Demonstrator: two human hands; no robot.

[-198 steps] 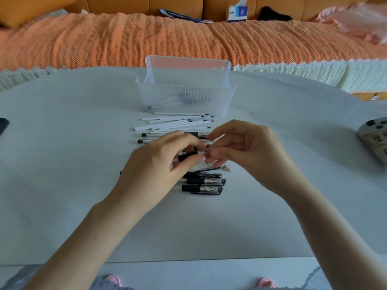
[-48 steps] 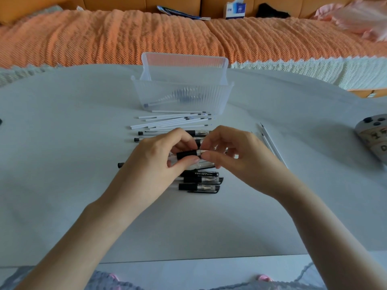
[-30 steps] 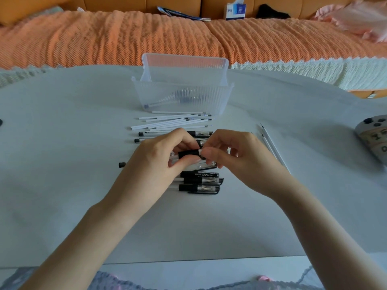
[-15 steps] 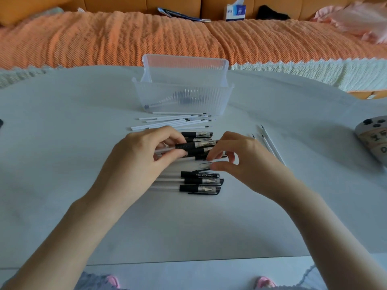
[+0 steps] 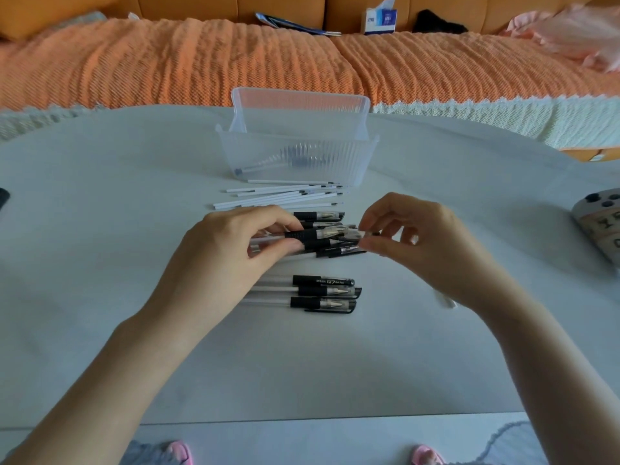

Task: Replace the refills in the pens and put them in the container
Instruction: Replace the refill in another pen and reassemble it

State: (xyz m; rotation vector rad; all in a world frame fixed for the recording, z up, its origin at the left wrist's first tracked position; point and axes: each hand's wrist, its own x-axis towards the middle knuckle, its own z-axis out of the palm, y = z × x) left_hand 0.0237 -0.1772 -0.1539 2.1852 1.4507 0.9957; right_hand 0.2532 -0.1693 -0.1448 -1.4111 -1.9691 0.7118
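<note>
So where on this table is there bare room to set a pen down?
Bare: the table left of the loose refills and left hand; the near strip below the three capped pens; the patch between the right hand and the buttoned device. Crowded: the middle column from container to those pens, where both hands hold a pen.

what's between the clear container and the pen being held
In the head view, loose white refills lie fanned just in front of the container, then capped pens, before the held pen.
</note>
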